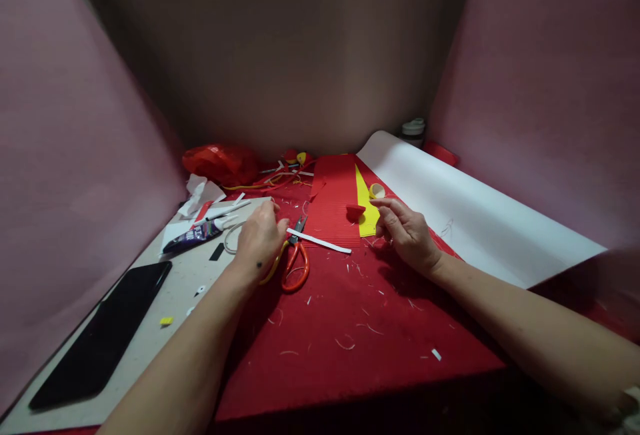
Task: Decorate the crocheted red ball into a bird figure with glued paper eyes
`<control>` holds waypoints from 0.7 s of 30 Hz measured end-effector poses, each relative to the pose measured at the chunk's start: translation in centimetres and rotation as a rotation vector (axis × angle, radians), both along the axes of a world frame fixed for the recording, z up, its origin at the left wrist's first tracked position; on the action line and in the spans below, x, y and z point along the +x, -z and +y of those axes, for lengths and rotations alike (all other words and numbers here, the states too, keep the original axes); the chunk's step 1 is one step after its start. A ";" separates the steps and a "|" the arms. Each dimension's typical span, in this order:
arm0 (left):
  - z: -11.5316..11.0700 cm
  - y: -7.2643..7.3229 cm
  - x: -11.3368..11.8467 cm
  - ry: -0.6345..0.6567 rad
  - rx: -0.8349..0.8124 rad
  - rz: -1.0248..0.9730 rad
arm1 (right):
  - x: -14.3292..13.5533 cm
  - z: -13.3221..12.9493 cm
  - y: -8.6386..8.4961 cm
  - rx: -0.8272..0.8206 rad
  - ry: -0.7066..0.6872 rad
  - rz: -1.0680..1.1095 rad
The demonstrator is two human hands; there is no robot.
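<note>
While holding the right hand (406, 230) curled near a red piece (355, 212), has the left hand (263, 232) at the end of a white strip (320, 242), beside scissors (293, 240) probably placed for easy reach, impossible to say whether gripping with either.

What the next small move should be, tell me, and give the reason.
I'd probably have the left hand slide the scissors clear of the white strip: they lie right by that hand, and the strip appears to cross them near the blades.
</note>
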State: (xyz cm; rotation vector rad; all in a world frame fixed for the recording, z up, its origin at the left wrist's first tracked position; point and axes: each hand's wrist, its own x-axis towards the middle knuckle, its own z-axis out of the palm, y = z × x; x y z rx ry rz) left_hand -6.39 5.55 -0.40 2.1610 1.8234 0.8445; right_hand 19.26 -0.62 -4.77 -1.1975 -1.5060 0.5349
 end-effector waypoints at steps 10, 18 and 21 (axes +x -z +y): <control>-1.7 0.6 0.5 0.126 0.141 0.155 | 0.0 0.7 -0.4 -0.045 0.156 0.068; -2.7 -2.1 3.9 0.228 0.016 0.235 | 0.7 2.1 0.4 0.097 0.231 -0.022; -1.9 -1.9 6.2 0.223 -0.077 0.254 | 1.0 2.4 0.3 0.109 0.269 -0.069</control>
